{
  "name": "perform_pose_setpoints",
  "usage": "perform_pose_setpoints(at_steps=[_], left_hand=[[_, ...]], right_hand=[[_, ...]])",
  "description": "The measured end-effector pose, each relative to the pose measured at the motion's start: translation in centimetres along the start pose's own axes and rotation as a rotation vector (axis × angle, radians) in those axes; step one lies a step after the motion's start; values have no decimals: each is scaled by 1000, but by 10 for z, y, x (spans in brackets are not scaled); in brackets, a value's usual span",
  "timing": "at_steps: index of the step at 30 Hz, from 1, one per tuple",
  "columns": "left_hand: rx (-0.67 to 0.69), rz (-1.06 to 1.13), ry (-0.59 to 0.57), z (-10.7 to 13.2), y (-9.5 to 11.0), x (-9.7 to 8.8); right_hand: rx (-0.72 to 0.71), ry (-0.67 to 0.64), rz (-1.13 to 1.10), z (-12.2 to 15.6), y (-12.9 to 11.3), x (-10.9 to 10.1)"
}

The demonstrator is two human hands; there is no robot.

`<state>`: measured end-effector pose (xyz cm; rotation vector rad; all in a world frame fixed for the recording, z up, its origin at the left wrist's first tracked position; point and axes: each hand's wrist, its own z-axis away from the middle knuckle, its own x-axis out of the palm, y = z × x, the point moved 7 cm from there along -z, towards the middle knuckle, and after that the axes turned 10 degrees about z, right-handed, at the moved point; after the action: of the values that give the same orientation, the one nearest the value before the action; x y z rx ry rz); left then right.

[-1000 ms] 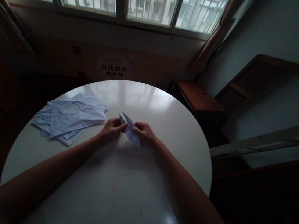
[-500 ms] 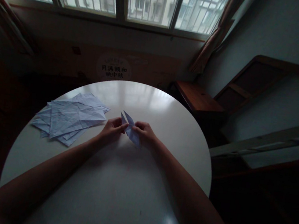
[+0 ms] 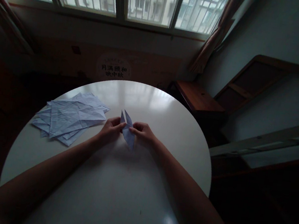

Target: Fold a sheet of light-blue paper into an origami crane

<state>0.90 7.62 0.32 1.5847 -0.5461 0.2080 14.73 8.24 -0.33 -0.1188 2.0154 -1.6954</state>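
Observation:
A folded piece of paper (image 3: 128, 137), pale blue-white, is held between my two hands above the table. Two narrow points stick up at its far end, with a slit between them, and a broader point hangs toward me. My left hand (image 3: 112, 128) pinches its left edge between thumb and fingers. On the right edge, my right hand (image 3: 142, 130) has a similar pinch, its thumb lying near the middle of the paper. Left of my left hand lies a loose pile of creased paper sheets (image 3: 75, 116), overlapping one another.
The round white table (image 3: 115, 200) has a glossy top. Beyond its far right edge stands a reddish wooden stool or bench (image 3: 198, 96). A printed cardboard panel (image 3: 144, 67) lines the wall under the barred window (image 3: 151, 1). A wooden frame (image 3: 245, 90) leans at the right wall.
The folded paper has turned slightly, so its near point now hangs more straight down and a little to the left. Both hands keep their pinch and have shifted only slightly.

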Motion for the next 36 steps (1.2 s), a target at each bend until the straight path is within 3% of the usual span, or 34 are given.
perform_pose_setpoints(at_steps=[10,24,29,36], left_hand=[[13,18,54,-4,-7,-9],[-6,11,-23,-3,-9,-5],[53,-10,4,-4,-3,-4],[-58,-19,-62,1,-9,5]], right_hand=[[20,41,-104,-3,2,-2],[31,15,-136,-1,-2,-1],[47,101,-223,-2,-2,-5],[47,168,-306,-4,1,-8]])
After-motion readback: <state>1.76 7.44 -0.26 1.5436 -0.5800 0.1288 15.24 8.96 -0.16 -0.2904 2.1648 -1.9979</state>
